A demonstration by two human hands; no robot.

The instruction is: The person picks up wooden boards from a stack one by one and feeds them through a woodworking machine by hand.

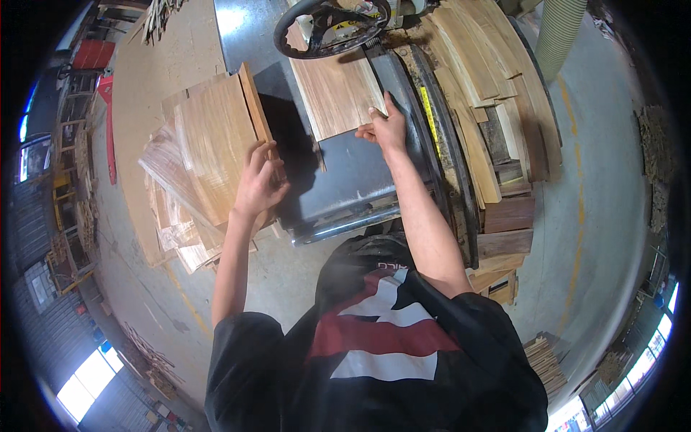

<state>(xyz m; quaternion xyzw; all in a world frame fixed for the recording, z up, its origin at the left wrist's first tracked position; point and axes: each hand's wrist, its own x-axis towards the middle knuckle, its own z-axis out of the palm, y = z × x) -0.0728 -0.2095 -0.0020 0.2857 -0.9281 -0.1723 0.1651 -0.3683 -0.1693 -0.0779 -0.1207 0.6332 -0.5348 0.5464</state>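
A flat wooden board [338, 93] lies on the dark metal table of a machine, its far end running under a black handwheel [331, 29]. At the board's near right corner is my right hand [385, 131], its index finger along the side edge and other fingers bent at the near edge. My left hand [260, 180] has its fingers curled over the near end of a narrow wooden strip [255, 104] along the right side of a stack of thin wooden panels [209, 137]. The undersides of both grips are hidden.
Left of the machine, a large brown sheet [137, 86] bears the panel stack. Several wooden planks [475, 57] are piled to the right, beyond a dark metal rail [450, 144]. A ribbed hose [561, 32] rises at the far right. The metal table's near edge [345, 227] faces me.
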